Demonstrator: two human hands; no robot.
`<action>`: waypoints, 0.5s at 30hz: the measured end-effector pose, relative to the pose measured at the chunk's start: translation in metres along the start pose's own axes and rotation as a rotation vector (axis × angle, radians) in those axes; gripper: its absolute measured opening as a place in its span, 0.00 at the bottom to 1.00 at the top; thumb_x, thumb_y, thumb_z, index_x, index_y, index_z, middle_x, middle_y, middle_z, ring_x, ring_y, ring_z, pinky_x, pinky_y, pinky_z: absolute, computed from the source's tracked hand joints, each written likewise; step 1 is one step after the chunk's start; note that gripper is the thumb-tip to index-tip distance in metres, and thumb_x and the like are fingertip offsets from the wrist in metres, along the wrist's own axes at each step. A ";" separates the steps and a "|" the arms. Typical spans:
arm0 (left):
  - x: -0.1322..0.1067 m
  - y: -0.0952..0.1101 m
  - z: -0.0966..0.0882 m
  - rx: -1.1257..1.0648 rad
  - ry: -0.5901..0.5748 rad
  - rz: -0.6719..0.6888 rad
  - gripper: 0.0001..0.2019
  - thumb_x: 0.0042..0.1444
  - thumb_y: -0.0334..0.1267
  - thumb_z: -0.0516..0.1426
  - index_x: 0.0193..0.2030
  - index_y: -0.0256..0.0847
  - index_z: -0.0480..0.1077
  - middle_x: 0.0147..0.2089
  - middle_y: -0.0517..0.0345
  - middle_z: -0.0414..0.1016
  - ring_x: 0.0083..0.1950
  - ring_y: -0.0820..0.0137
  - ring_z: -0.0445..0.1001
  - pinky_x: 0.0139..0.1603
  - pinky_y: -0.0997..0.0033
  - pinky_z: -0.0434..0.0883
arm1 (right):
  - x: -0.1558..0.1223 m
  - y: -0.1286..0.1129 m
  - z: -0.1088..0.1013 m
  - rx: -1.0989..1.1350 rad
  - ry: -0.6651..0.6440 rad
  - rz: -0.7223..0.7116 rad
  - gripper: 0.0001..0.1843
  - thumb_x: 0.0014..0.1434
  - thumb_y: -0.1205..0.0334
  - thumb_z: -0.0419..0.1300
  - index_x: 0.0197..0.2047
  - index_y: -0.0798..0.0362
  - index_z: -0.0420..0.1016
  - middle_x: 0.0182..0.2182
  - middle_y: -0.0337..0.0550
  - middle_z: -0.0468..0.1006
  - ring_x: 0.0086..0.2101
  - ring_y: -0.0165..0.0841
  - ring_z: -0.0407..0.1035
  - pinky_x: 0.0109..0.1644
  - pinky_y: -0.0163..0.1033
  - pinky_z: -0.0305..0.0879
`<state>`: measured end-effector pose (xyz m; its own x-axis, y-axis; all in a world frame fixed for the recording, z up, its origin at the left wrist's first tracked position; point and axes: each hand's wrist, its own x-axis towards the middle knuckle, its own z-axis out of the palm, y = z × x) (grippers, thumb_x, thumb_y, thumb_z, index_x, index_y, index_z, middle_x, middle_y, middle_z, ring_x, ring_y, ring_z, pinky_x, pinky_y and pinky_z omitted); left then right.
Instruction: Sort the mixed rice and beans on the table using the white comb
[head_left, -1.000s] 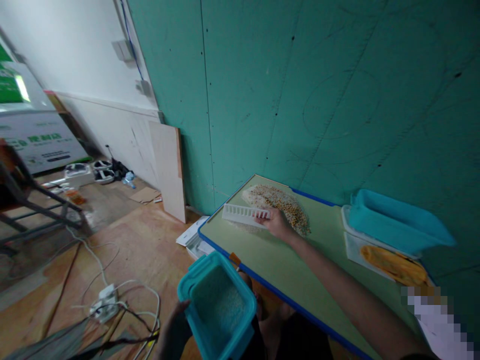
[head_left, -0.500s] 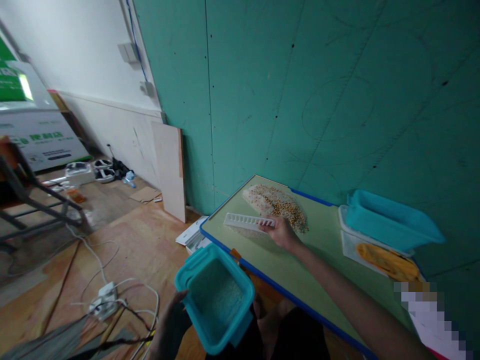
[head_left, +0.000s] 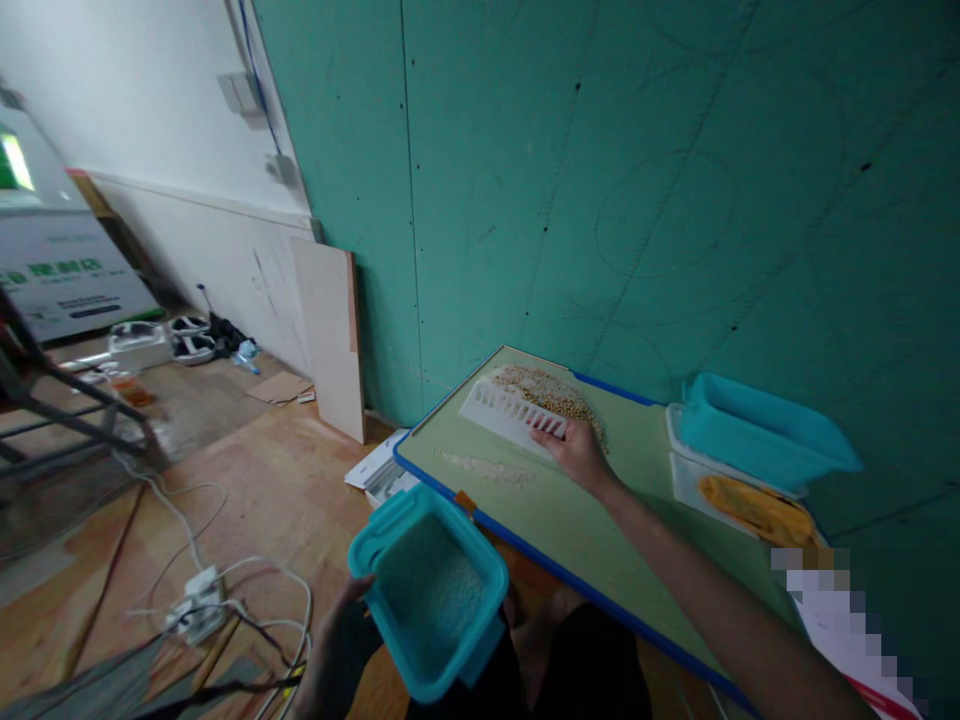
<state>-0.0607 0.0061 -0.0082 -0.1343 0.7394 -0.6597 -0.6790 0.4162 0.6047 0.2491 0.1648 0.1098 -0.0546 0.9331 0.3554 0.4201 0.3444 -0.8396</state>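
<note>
Grasping a teal tub (head_left: 484, 650) by its rim with the left hand (head_left: 351, 625), just off the near edge of the desk (head_left: 570, 525), with pale grains (head_left: 442, 595) visible inside. Pinching one end of a white slotted bar (head_left: 510, 428) in the right hand (head_left: 581, 455), over the desk between a mixed grain heap (head_left: 562, 385) and a thin pale trail (head_left: 491, 469). Can also see a longer teal bin (head_left: 739, 445), too dark inside to judge, beside a yellow bundle (head_left: 754, 505).

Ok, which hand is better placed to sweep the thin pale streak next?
Probably the right hand: it holds the white slotted tool near the streak, while the left hand is occupied holding the turquoise tub.
</note>
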 end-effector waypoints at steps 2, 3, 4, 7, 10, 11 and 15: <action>0.001 0.000 -0.001 0.002 0.000 -0.009 0.26 0.54 0.36 0.64 0.60 0.27 0.71 0.40 0.43 0.86 0.54 0.47 0.80 0.52 0.54 0.78 | -0.005 -0.014 0.009 -0.078 0.053 0.013 0.14 0.53 0.53 0.63 0.28 0.57 0.81 0.24 0.44 0.81 0.28 0.38 0.75 0.32 0.37 0.68; 0.002 -0.001 -0.002 -0.002 0.000 -0.014 0.27 0.54 0.36 0.64 0.60 0.27 0.71 0.40 0.43 0.87 0.54 0.47 0.81 0.52 0.54 0.78 | -0.010 -0.021 0.016 -0.114 0.066 0.019 0.16 0.54 0.53 0.63 0.26 0.57 0.80 0.22 0.44 0.79 0.25 0.37 0.74 0.29 0.36 0.65; 0.003 -0.001 -0.004 -0.011 -0.002 -0.017 0.27 0.54 0.36 0.64 0.60 0.28 0.71 0.41 0.44 0.87 0.54 0.47 0.81 0.52 0.53 0.78 | -0.015 -0.028 0.025 -0.136 0.075 0.019 0.17 0.55 0.52 0.62 0.25 0.58 0.79 0.21 0.44 0.78 0.24 0.36 0.73 0.28 0.35 0.63; 0.008 -0.003 -0.009 -0.028 -0.016 -0.017 0.29 0.54 0.38 0.64 0.62 0.32 0.71 0.44 0.47 0.87 0.54 0.48 0.81 0.52 0.53 0.79 | -0.032 -0.043 0.057 -0.119 0.106 0.016 0.18 0.58 0.53 0.61 0.25 0.57 0.78 0.21 0.44 0.78 0.24 0.35 0.73 0.28 0.34 0.62; 0.010 -0.005 -0.012 -0.015 -0.017 -0.012 0.30 0.53 0.39 0.65 0.63 0.31 0.70 0.44 0.47 0.87 0.54 0.48 0.81 0.51 0.54 0.79 | -0.042 -0.049 0.085 -0.075 0.091 0.041 0.15 0.59 0.54 0.61 0.27 0.56 0.78 0.23 0.46 0.80 0.25 0.35 0.74 0.29 0.34 0.64; 0.010 -0.005 -0.012 -0.011 -0.011 -0.015 0.29 0.54 0.39 0.65 0.62 0.31 0.70 0.43 0.46 0.87 0.54 0.48 0.81 0.51 0.53 0.79 | -0.043 -0.049 0.092 -0.066 0.078 0.049 0.14 0.58 0.55 0.61 0.27 0.55 0.78 0.23 0.46 0.80 0.25 0.35 0.74 0.29 0.35 0.64; 0.009 -0.003 -0.010 -0.002 0.012 -0.018 0.23 0.55 0.38 0.64 0.57 0.31 0.74 0.41 0.45 0.87 0.52 0.47 0.82 0.51 0.51 0.79 | -0.043 -0.041 0.104 -0.072 0.042 0.062 0.12 0.58 0.57 0.61 0.27 0.53 0.78 0.23 0.47 0.81 0.26 0.37 0.74 0.28 0.35 0.65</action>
<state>-0.0668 0.0063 -0.0208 -0.1312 0.7253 -0.6758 -0.6828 0.4281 0.5920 0.1403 0.1211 0.0862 0.0114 0.9467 0.3219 0.4857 0.2762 -0.8294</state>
